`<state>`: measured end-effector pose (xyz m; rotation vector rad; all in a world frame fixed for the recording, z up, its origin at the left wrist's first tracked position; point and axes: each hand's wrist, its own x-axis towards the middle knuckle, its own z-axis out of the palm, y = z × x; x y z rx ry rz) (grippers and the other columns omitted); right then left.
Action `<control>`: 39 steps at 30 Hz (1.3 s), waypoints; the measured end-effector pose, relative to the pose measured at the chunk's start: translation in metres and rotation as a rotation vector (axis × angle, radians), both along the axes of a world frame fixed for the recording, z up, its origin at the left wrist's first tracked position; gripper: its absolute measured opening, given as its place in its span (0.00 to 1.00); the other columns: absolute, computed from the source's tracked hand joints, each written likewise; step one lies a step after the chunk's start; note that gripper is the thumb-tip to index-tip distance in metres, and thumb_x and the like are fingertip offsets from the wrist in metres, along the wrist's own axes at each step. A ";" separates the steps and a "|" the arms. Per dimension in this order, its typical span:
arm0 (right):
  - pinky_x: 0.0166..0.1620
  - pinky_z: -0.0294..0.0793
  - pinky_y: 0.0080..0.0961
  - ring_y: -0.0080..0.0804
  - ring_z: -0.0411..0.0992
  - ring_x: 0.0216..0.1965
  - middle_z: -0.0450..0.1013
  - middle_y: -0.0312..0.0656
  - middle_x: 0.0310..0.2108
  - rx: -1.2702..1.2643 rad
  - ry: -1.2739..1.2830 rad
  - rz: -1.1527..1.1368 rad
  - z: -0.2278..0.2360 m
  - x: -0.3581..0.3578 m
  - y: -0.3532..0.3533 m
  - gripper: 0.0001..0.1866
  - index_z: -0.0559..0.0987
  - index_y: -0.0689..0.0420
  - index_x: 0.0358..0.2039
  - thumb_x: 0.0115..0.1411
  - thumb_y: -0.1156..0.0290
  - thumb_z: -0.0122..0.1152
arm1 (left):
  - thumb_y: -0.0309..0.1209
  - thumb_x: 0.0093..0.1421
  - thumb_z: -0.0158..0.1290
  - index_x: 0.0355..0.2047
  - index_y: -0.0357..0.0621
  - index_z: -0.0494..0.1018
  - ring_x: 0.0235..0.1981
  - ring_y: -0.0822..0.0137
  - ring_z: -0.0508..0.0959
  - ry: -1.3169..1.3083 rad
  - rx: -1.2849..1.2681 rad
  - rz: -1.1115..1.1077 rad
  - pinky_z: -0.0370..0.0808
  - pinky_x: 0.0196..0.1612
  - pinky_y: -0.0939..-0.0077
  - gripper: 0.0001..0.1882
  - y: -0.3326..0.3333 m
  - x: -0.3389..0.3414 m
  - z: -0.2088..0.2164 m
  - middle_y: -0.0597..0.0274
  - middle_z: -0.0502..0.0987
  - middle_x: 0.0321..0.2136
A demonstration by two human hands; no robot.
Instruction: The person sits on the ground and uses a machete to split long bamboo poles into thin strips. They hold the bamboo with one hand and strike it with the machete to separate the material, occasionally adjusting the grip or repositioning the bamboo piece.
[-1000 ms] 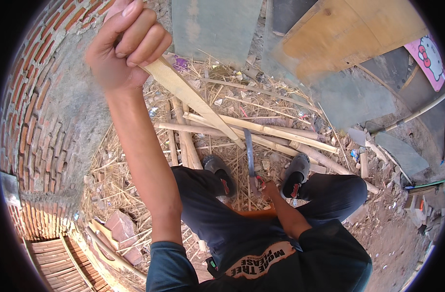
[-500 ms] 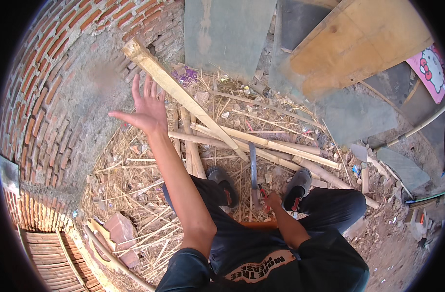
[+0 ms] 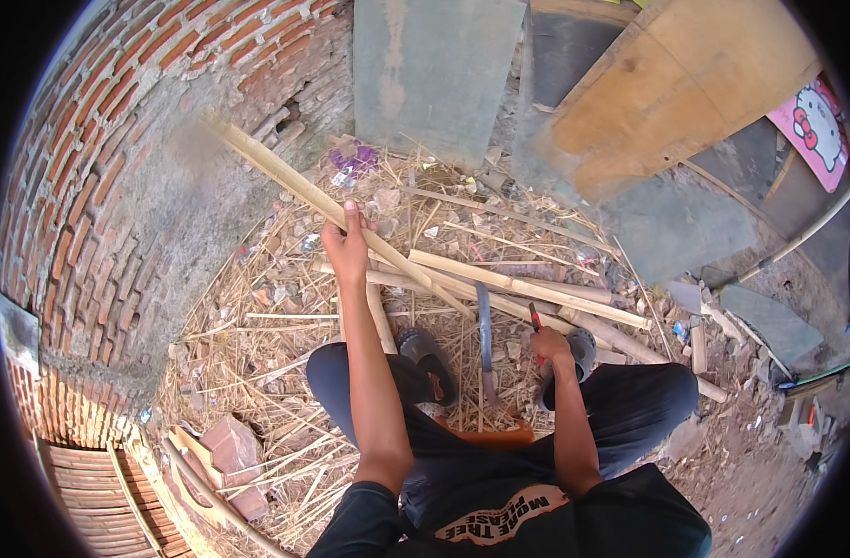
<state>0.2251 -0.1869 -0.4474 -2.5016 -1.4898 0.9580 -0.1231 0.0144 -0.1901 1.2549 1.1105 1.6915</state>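
Note:
A long split bamboo strip (image 3: 285,172) slants from the upper left down toward the ground between my feet. My left hand (image 3: 346,246) is closed round its middle, thumb up along it. Its far upper end is blurred against the wall. My right hand (image 3: 551,345), in front of my right shoe, grips a slim red-and-black tool (image 3: 535,319) that points up and away; its exact kind is unclear. Between my shoes stands a long bluish-grey metal blade (image 3: 484,325), apart from both hands. Several bamboo pieces (image 3: 546,286) lie crosswise just beyond it.
A brick wall (image 3: 90,205) rises on the left. Grey sheets (image 3: 434,84) and a brown board (image 3: 676,84) lean at the back. Straw and bamboo scraps (image 3: 257,363) litter the ground round my shoes (image 3: 427,358). An orange object (image 3: 490,437) lies beneath me.
My left hand, spread open beside the bamboo strip before, has closed round it lower down. The strip's upper end has swung left and down. My right hand has moved forward and slightly right with the red-and-black tool.

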 end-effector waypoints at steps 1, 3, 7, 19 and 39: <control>0.36 0.78 0.44 0.45 0.82 0.29 0.80 0.51 0.24 0.186 -0.087 -0.059 0.002 0.012 -0.004 0.21 0.79 0.60 0.46 0.65 0.56 0.49 | 0.40 0.74 0.50 0.41 0.33 0.77 0.21 0.76 0.72 -0.037 0.063 -0.030 0.80 0.30 0.74 0.18 0.009 0.011 0.016 0.68 0.69 0.20; 0.44 0.77 0.44 0.56 0.80 0.39 0.80 0.60 0.32 0.236 0.252 -0.132 0.115 -0.021 0.000 0.19 0.75 0.64 0.47 0.68 0.60 0.46 | 0.41 0.74 0.50 0.40 0.34 0.77 0.18 0.78 0.67 -0.005 0.130 0.032 0.80 0.27 0.75 0.19 0.010 -0.021 0.042 0.70 0.67 0.19; 0.33 0.75 0.37 0.38 0.77 0.25 0.75 0.46 0.22 0.473 0.480 -0.262 0.175 0.011 -0.018 0.14 0.73 0.61 0.43 0.71 0.62 0.45 | 0.41 0.74 0.50 0.41 0.33 0.77 0.17 0.79 0.66 0.206 0.229 -0.169 0.79 0.24 0.77 0.19 0.023 0.006 0.143 0.71 0.66 0.18; 0.45 0.69 0.31 0.24 0.61 0.29 0.57 0.31 0.26 1.000 1.519 -0.276 0.308 0.048 -0.023 0.15 0.71 0.59 0.46 0.59 0.70 0.50 | 0.41 0.70 0.56 0.48 0.35 0.80 0.19 0.72 0.79 0.955 -0.106 -0.707 0.79 0.20 0.76 0.19 -0.072 0.065 0.178 0.61 0.77 0.27; 0.24 0.60 0.20 0.14 0.54 0.15 0.57 0.25 0.17 0.860 1.356 -0.352 0.318 -0.004 0.012 0.21 0.78 0.65 0.44 0.71 0.56 0.54 | 0.35 0.60 0.67 0.60 0.39 0.68 0.29 0.70 0.79 0.759 -0.233 -0.860 0.81 0.37 0.69 0.32 -0.175 0.101 0.086 0.56 0.80 0.41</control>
